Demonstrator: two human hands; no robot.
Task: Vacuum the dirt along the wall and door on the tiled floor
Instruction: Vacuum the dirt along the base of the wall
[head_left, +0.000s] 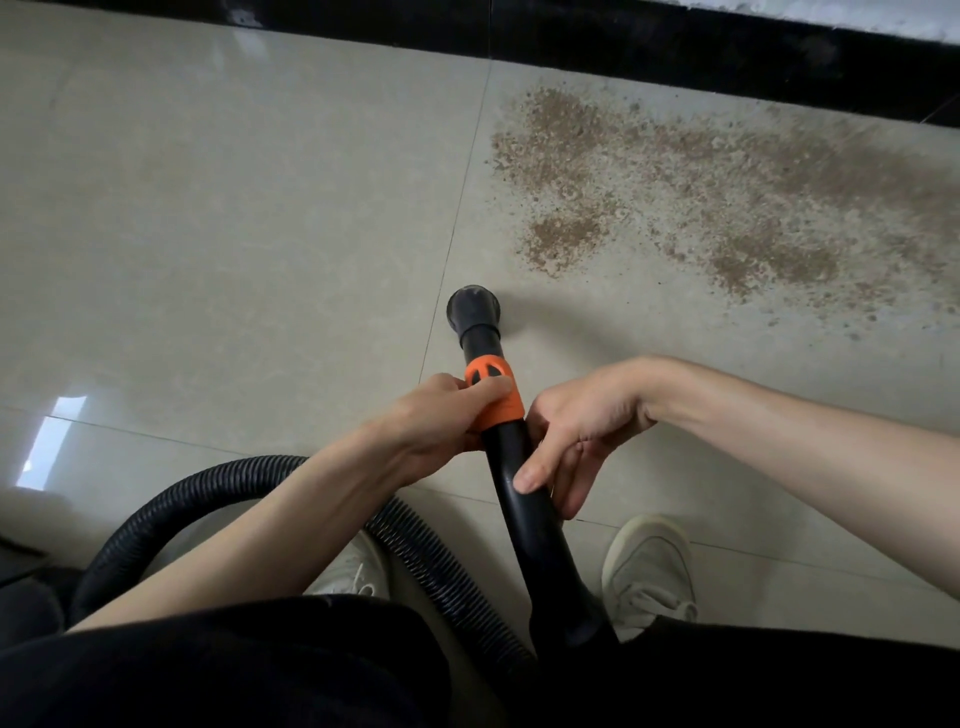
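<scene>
A black vacuum wand (530, 514) with an orange collar (496, 397) points away from me toward the beige tiled floor (234, 208). Its round black nozzle (474, 307) sits at or just above a tile joint. My left hand (436, 423) grips the orange collar. My right hand (576, 431) holds the black tube just below it, thumb on top. Brown dirt (701, 176) is spread over the tiles to the right of and beyond the nozzle, reaching toward the black skirting (675, 47) along the wall.
The ribbed black hose (171, 499) loops across the floor at my lower left. My two white shoes (649, 571) stand on either side of the wand. A dark object (23, 587) sits at the left edge.
</scene>
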